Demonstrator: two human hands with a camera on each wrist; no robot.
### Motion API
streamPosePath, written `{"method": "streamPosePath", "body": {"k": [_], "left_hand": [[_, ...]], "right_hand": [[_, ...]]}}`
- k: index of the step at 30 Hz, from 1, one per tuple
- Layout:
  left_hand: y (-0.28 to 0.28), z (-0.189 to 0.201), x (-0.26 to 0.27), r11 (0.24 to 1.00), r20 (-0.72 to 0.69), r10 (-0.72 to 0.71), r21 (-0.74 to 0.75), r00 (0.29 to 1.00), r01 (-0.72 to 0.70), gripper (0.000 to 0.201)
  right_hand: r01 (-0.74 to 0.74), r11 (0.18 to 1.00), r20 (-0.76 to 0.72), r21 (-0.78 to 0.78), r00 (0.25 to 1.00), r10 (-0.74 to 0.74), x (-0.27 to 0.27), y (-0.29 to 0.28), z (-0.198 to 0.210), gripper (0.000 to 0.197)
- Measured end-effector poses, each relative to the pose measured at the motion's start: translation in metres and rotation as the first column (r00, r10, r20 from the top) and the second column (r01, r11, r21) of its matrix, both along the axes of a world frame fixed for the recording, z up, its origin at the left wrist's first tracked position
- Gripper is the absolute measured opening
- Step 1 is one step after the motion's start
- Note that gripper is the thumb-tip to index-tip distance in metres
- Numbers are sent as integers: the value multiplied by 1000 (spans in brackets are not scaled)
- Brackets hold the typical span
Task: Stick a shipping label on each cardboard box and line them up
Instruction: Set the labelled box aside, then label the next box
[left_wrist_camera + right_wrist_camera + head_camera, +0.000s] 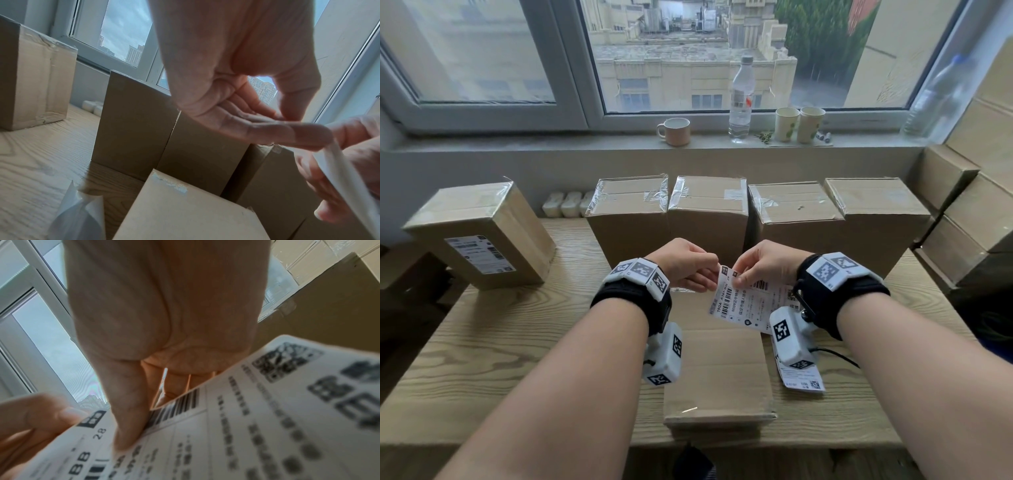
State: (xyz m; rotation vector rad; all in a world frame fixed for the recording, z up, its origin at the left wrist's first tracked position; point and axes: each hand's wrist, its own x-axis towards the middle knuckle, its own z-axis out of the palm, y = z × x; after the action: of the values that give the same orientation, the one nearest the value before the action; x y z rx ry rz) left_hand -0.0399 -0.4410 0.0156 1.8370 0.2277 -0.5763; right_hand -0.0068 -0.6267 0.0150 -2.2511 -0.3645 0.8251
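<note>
- The left hand (686, 265) and the right hand (763, 265) meet above the near middle of the wooden table (517, 342), both pinching the far left corner of 1 shipping label (743, 301).
- The right hand has its thumb pressed on the printed face of the label, with fingers behind the sheet, clamped on it.
- The left hand pinches the same corner between thumb and fingers; whether it grips the label or a backing layer cannot be told.
- The label is held in the air, printed side up, above a flat cardboard box (719, 377) lying at the near edge of the table.
- A stack of labels (803, 378) lies on the table just right of that box, partly under the right wrist camera.
- 4 cardboard boxes (709, 205) stand side by side in a row at the far side of the table, taped on top.
- 1 labelled box (482, 236) stands apart at the far left, its label facing near.
- On the windowsill (585, 142) stand a mug (675, 131), a clear bottle (741, 99) and 2 paper cups (799, 124).
- More cartons (969, 219) are stacked at the right.
</note>
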Motion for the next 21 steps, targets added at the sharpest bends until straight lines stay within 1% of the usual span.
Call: {"method": "streamPosePath", "body": {"k": [6, 12, 21], "left_hand": [[0, 2, -4, 1000, -8, -2, -4, 1000, 2, 14], [0, 3, -6, 998, 13, 53, -23, 999, -52, 13], [-1, 2, -8, 1000, 19, 30, 3, 999, -30, 11]], "right_hand": [[-7, 1000, 15, -13, 1000, 7, -3, 1, 1, 3], [-10, 1000, 29, -15, 1000, 10, -5, 0, 1, 5], [-4, 1000, 27, -16, 1000, 5, -8, 0, 2, 7]]}}
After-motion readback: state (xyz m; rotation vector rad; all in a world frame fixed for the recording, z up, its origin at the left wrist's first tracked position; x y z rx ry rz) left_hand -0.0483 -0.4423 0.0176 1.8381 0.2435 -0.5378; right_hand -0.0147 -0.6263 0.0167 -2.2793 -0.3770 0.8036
